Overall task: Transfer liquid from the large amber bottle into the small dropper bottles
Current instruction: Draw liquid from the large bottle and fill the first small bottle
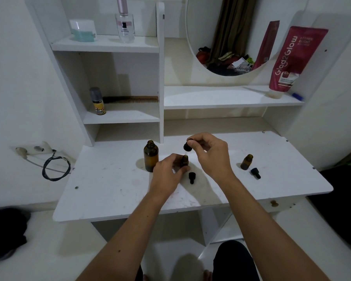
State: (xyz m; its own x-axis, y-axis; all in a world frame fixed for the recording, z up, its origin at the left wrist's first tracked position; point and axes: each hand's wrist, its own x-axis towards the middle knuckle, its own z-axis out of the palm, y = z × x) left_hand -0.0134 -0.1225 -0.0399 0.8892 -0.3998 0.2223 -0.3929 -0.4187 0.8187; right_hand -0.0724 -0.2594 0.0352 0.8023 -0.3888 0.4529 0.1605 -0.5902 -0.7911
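Hard to see much of the small dropper bottle point(184, 160) in the middle of the table point(109, 185): the left hand point(166, 171) wraps most of it, only the neck and shoulder peeking out, and whether there is liquid inside cannot be told. Left hand's fingers are curled round that bottle, holding it upright on the surface. Right hand point(209, 153) is up above it, thumb and fingers pinching the black dropper point(187, 146), its thin glass tip pointing down right over the bottle's mouth; the tip itself is barely visible. Large amber bottle point(151, 158) stands uncapped just left of the left hand, nearly touching it. A loose black dropper cap point(192, 177) lies just in front of the held bottle. Well off to the right, a second small bottle point(247, 162) stands open with its own dropper point(255, 173) lying beside it, some way in from the table's right edge. Bare table in front, toward the near edge.
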